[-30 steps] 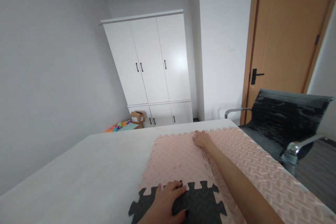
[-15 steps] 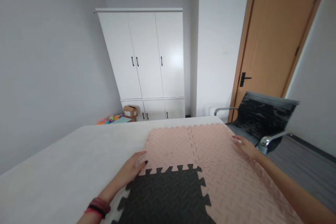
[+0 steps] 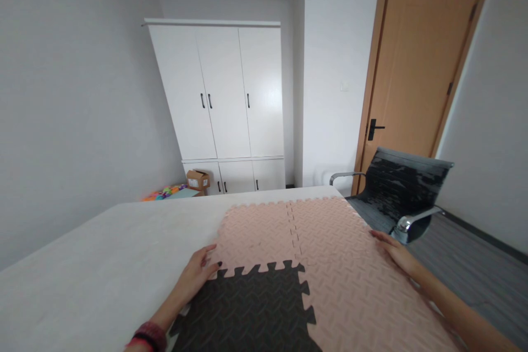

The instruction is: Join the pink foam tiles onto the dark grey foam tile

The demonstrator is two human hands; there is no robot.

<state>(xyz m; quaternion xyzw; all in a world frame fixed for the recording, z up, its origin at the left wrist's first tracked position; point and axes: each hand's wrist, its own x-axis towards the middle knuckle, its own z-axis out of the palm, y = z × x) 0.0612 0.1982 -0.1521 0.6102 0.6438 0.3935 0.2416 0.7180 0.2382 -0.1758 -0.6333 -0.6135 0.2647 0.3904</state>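
Interlocking foam mats lie on a white table [image 3: 103,253]: pink tiles [image 3: 330,253] joined to one black tile [image 3: 247,308]. My left hand [image 3: 198,269] rests flat at the left edge of the mats, fingertips touching the seam between a pink tile and the black tile. My right hand [image 3: 394,250] lies open on the right edge of the pink tiles, near the table's side. Neither hand holds anything.
A black mesh office chair [image 3: 396,187] stands just beyond the table's right side. Behind are a white cabinet [image 3: 223,99], a wooden door [image 3: 416,60], a cardboard box [image 3: 197,179] and colourful toys [image 3: 163,194] on the floor.
My right hand moved from the middle seam of the pink tiles to their right edge. My left hand shifted from on top of the black tile to the mats' left edge. The view pulled back.
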